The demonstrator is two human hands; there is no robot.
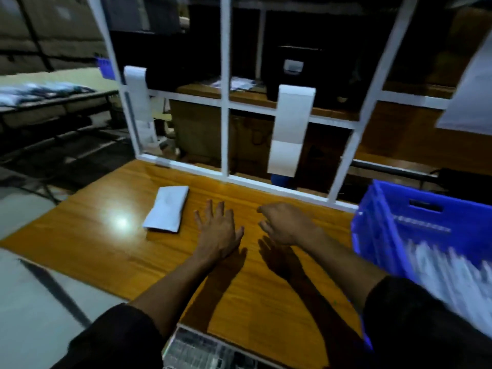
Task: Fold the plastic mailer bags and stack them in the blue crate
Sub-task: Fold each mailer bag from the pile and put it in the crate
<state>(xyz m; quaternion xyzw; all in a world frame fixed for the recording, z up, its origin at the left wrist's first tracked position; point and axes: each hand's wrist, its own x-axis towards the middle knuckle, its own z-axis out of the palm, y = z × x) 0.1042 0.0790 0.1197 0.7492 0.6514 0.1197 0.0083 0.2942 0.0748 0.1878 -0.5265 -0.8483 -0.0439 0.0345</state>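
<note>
A folded white mailer bag (167, 209) lies flat on the wooden table (106, 249), left of both hands. My left hand (219, 230) hovers over the table with fingers spread and nothing in it, a short gap right of the bag. My right hand (286, 223) is beside it, fingers loosely curled and apart, holding nothing. The blue crate (415, 230) stands at the table's right edge. Blurred white bags (447, 278) show inside it.
A white metal frame (226, 134) rises along the table's far edge, with two white paper strips (290, 129) hung over its rail. A second table with bagged goods (45, 91) stands far left. A clear packet (202, 350) lies at the near edge.
</note>
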